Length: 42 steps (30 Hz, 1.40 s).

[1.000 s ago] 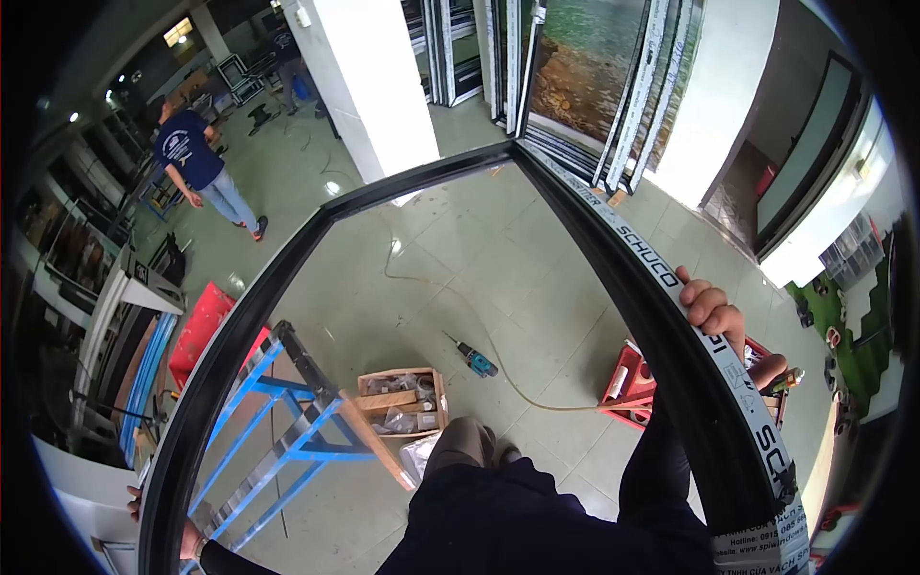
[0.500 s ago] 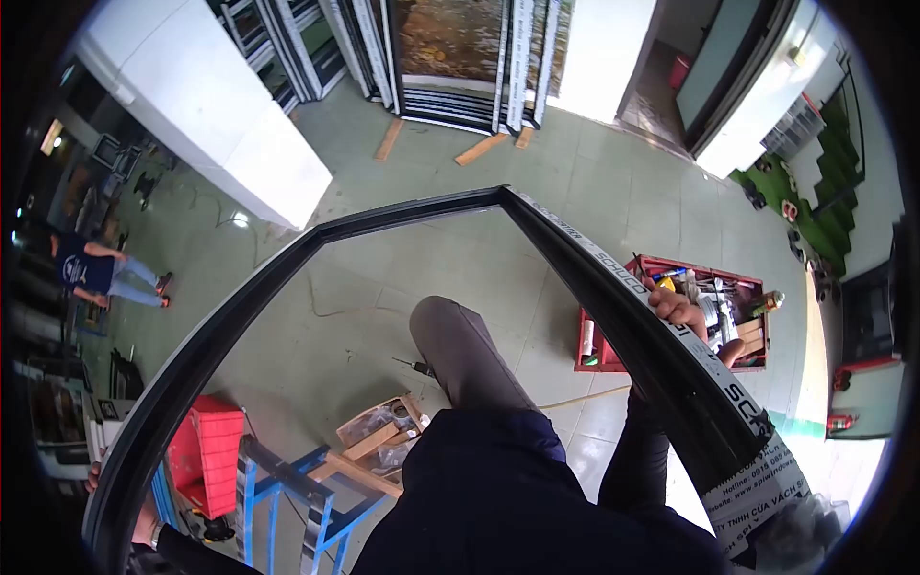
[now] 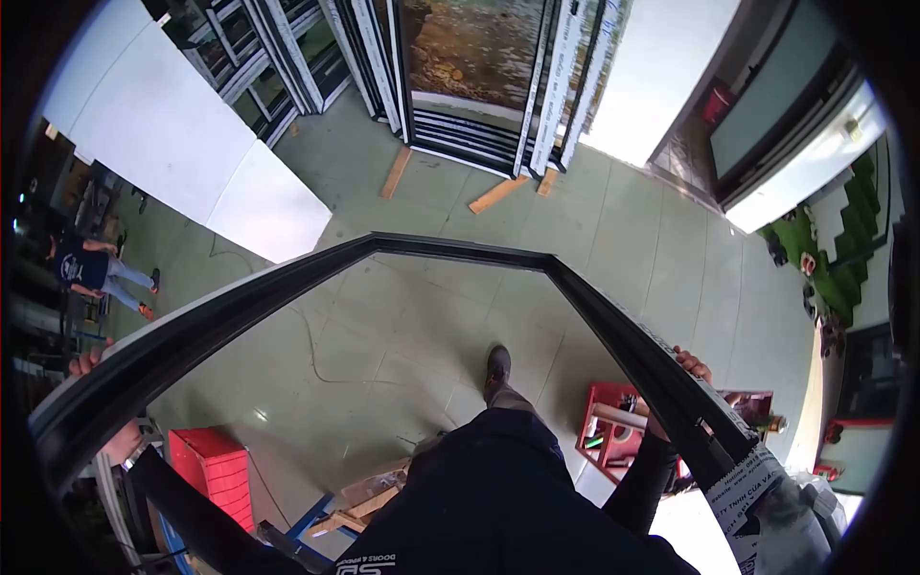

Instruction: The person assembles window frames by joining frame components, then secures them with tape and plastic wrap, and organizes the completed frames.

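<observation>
Black aluminium makes up the large rectangular window frame (image 3: 287, 283) that the person carries, its bars arching across the view from 8 o'clock over the top to 4 o'clock. Nearest the camera is the person's dark-clothed body, with one shoe (image 3: 497, 365) set on the pale green tiled floor (image 3: 422, 326) inside the frame's opening. The right hand (image 3: 692, 366) at 4 o'clock is wrapped round the frame's right bar, fingers curled over its outer edge, just above a white printed protective wrap (image 3: 757, 498) that covers the bar's lower end. The left hand (image 3: 91, 362) at 9 o'clock grips the left bar, fingers hooked over its top edge (only the fingertips and a bit of wrist below the bar show).

Low on the floor, at 7 o'clock, stands a red plastic crate (image 3: 213, 468), beside a blue metal trestle (image 3: 311, 522) and a small wooden box (image 3: 369, 491) of parts. At 4 o'clock, behind the right bar, lies a red open toolbox (image 3: 606, 431).

Farther off, wooden blocks (image 3: 496, 195) lie on the tiles at 12 o'clock, before a stack of leaning framed window panels (image 3: 479, 77) with white-taped edges. A white square pillar (image 3: 182, 144) rises at 10 o'clock. At the far left edge, at 9 o'clock, another person (image 3: 91, 268) in a dark blue shirt and jeans stands well apart.
</observation>
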Tool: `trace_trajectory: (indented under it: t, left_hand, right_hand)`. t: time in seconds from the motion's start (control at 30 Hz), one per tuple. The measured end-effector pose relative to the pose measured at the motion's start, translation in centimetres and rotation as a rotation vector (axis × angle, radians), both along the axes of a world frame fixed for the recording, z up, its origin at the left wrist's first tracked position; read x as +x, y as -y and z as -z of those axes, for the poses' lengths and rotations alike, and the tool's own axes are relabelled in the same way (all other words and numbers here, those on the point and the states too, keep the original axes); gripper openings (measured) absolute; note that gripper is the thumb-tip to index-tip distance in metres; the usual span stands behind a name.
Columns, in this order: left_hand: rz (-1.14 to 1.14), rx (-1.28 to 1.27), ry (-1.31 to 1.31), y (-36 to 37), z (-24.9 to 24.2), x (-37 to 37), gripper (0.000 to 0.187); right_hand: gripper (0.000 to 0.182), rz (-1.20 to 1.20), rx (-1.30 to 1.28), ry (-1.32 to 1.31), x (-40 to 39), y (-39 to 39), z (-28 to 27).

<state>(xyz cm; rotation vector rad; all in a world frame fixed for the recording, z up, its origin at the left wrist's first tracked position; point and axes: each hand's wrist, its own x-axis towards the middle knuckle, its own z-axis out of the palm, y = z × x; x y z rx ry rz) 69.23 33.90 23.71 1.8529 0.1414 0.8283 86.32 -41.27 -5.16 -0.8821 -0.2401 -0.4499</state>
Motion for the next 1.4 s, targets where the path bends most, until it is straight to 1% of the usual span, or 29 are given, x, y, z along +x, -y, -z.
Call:
trace_trajectory:
  t: [0.03, 0.13, 0.23, 0.33, 0.4, 0.47, 0.5, 0.57, 0.63, 0.73, 0.8, 0.87, 0.9, 0.93, 0.97, 1.0, 1.07, 1.17, 1.2, 1.27, 1.3, 1.33, 1.37, 1.4]
  left_hand:
    - [0.159, -0.586, 0.301, 0.1, -0.4, 3.1, 0.029]
    - [0.251, -0.624, 0.305, 0.9, -1.0, 10.0, 0.031]
    - [0.271, -0.596, 0.344, -1.1, -0.9, 17.2, 0.037]
    - [0.007, -0.712, 0.394, -2.8, -1.1, 25.7, 0.040]
    - [0.210, -0.735, 0.290, -6.7, -0.7, 30.1, 0.042]
    - [0.227, -0.688, 0.261, -9.8, 0.3, 36.5, 0.042]
    - [0.280, -0.680, 0.224, -12.3, 1.1, 39.7, 0.040]
    - [0.397, -0.647, 0.145, -16.8, 2.8, 46.4, 0.040]
    - [0.478, -0.591, 0.119, -17.3, 3.1, 53.4, 0.042]
    - [0.443, -0.647, 0.076, -22.4, 4.7, 62.3, 0.044]
    - [0.485, -0.618, 0.051, -22.9, 5.0, 68.2, 0.042]
    - [0.528, -0.603, 0.024, -23.5, 5.8, 73.2, 0.040]
    - [0.505, -0.571, 0.018, -24.0, 6.5, 75.7, 0.038]
    - [0.513, -0.612, 0.002, -26.0, 7.7, 77.9, 0.036]
    - [0.517, -0.579, 0.007, -26.1, 8.2, 80.6, 0.036]
    - [0.511, -0.548, 0.009, -25.8, 8.7, 82.7, 0.035]
    - [0.488, -0.597, 0.028, -25.9, 10.2, 86.6, 0.034]
    - [0.443, -0.656, 0.017, -26.5, 11.1, 90.3, 0.034]
    - [0.437, -0.676, 0.015, -26.5, 11.5, 92.0, 0.035]
    - [0.476, -0.616, -0.021, -27.1, 12.2, 94.9, 0.034]
    - [0.468, -0.648, -0.044, -27.4, 12.4, 96.8, 0.033]
    - [0.453, -0.668, -0.049, -27.9, 12.7, 97.7, 0.033]
    - [0.458, -0.657, -0.061, -28.3, 13.0, 98.6, 0.033]
    - [0.464, -0.642, -0.064, -28.8, 13.7, 99.6, 0.034]
  right_hand:
    - [0.081, -0.047, -0.015, -0.004, 2.6, -1.8, -3.5]
    - [0.080, -0.041, -0.091, 0.020, 9.8, -2.8, -5.2]
    - [0.079, -0.060, -0.092, 0.002, 17.0, -4.2, -5.0]
    - [0.079, -0.049, -0.078, -0.050, 23.8, -8.0, -4.6]
    - [0.078, -0.047, -0.067, -0.070, 27.5, -10.4, -3.3]
    - [0.078, -0.063, -0.066, -0.056, 32.4, -13.0, -1.2]
    - [0.078, -0.039, -0.059, -0.052, 35.5, -14.9, -0.1]
    - [0.077, 0.014, -0.061, -0.112, 38.3, -18.4, 1.5]
    - [0.077, 0.019, -0.031, -0.096, 42.1, -21.5, 3.4]
    - [0.074, 0.061, 0.007, -0.182, 45.8, -25.0, 5.4]
    - [0.072, 0.137, 0.006, -0.226, 48.4, -26.7, 6.5]
    - [0.070, 0.121, 0.034, -0.242, 50.6, -27.8, 6.6]
    - [0.070, 0.124, 0.029, -0.254, 51.8, -28.1, 6.8]
    - [0.069, 0.123, 0.034, -0.246, 53.8, -28.4, 7.6]
    - [0.063, 0.168, 0.022, -0.242, 55.2, -28.1, 9.4]
    - [0.058, 0.209, -0.044, -0.265, 56.8, -28.5, 9.8]
    - [0.058, 0.345, -0.199, -0.309, 59.7, -27.8, 13.2]
    - [0.061, 0.390, -0.159, -0.256, 64.1, -30.6, 11.9]
    - [0.062, 0.369, -0.115, -0.267, 66.0, -31.4, 11.2]
    - [0.063, 0.350, -0.035, -0.333, 67.2, -32.3, 9.5]
    - [0.064, 0.332, -0.053, -0.333, 68.9, -31.9, 8.9]
    - [0.066, 0.302, -0.061, -0.318, 69.9, -32.0, 9.4]
    - [0.066, 0.275, -0.011, -0.282, 70.6, -31.6, 10.9]
    - [0.062, 0.272, -0.026, -0.294, 71.2, -31.5, 11.6]
